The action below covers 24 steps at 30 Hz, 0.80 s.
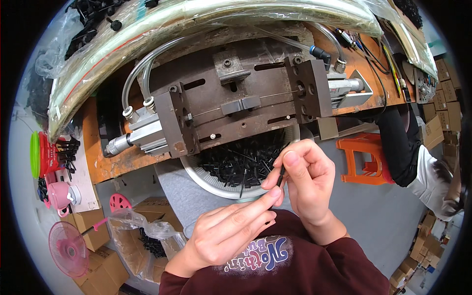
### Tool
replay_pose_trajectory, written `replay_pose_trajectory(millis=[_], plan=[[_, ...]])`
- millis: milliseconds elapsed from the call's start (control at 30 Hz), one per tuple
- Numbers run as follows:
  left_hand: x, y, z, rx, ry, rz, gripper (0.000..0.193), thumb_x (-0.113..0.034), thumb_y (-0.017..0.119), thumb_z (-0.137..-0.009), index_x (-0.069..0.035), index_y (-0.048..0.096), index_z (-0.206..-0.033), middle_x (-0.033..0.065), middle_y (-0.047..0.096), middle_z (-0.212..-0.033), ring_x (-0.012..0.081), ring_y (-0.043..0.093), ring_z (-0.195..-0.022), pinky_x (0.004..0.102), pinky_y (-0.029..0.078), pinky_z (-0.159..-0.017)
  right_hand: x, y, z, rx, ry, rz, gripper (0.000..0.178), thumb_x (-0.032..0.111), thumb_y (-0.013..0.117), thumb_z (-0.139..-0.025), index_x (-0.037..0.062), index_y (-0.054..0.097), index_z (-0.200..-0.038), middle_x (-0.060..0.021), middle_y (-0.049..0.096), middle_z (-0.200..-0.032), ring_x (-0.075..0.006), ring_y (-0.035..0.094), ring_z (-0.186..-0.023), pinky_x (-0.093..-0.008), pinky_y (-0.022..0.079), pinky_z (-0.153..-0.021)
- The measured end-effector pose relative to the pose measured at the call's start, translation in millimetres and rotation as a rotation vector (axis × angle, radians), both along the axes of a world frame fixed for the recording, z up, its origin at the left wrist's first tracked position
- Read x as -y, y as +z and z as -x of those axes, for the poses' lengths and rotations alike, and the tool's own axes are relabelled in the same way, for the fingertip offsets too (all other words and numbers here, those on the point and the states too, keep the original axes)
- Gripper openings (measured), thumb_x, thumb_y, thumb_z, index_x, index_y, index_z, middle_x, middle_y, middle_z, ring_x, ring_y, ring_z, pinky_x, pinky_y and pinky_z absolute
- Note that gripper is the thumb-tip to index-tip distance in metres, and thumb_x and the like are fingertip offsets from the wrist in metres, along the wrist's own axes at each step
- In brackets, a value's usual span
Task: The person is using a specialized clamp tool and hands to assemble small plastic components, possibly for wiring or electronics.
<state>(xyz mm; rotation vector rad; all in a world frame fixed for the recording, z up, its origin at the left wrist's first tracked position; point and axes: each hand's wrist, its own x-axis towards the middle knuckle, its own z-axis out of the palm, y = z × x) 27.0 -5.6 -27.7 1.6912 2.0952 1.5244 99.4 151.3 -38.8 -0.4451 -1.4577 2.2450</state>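
Close in front of my body, a slim black rod-shaped part [280,177] is pinched between both hands. The thumb and fingertips of my right hand [310,182] grip its upper stretch. Lower down, the fingertips of my left hand [231,235] close on its other end, which they partly hide. A small dark tip shows under the left fingers; I cannot tell if it belongs to the same part. Just beyond the hands, a pale round basin [192,176] holds a heap of similar black parts [231,164].
A brown metal fixture [211,105] spans the wooden bench [118,164], with a pneumatic cylinder [147,133] on the left and another cylinder [344,87] on the right. Clear air hoses [140,61] arch behind. An orange stool [364,160] and a seated person [423,172] are at right; a pink fan [69,249] stands lower left.
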Motion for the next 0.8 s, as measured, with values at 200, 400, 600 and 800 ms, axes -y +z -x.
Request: replay_pose_trajectory(millis=[200,400,600,800], plan=[[-2,-2,0,0.011,0.000,-0.010,0.030,-0.005,0.085,-0.064,0.005,0.073,-0.090,0.0178,0.070,-0.112,0.0227,0.072,-0.075,0.0293,0.059,-0.062,-2,0,-2,-0.014,0.006,-0.021,0.014,0.011,0.053,-0.102,-0.0024,0.056,-0.097,-0.0160,0.070,-0.077,-0.0107,0.061,-0.051,-0.0210,0.047,-0.046],[-3,0,-1,0.039,-0.010,0.029,0.027,-0.003,0.083,-0.067,0.006,0.072,-0.090,0.0188,0.069,-0.113,0.0236,0.072,-0.079,0.0301,0.059,-0.066,-3,-2,-5,0.008,0.007,-0.014,0.013,0.010,0.054,-0.101,-0.0025,0.056,-0.098,-0.0164,0.070,-0.079,-0.0103,0.061,-0.053,-0.0209,0.047,-0.047],[-6,-1,3,-0.024,0.047,0.032,0.025,0.001,0.080,-0.068,0.007,0.071,-0.091,0.0194,0.069,-0.113,0.0259,0.072,-0.085,0.0312,0.060,-0.069,-2,-6,-7,0.045,0.104,0.146,0.009,0.008,0.059,-0.098,-0.0010,0.059,-0.099,-0.0098,0.070,-0.084,-0.0071,0.060,-0.059,-0.0199,0.046,-0.053],[-19,4,16,-0.220,0.193,0.071,0.025,-0.003,0.080,-0.067,0.004,0.070,-0.089,0.0180,0.069,-0.114,0.0259,0.070,-0.084,0.0324,0.058,-0.070,-15,-9,-6,0.113,0.108,0.025,0.011,0.008,0.063,-0.096,0.0011,0.063,-0.104,-0.0050,0.070,-0.088,-0.0041,0.057,-0.066,-0.0178,0.042,-0.057]])
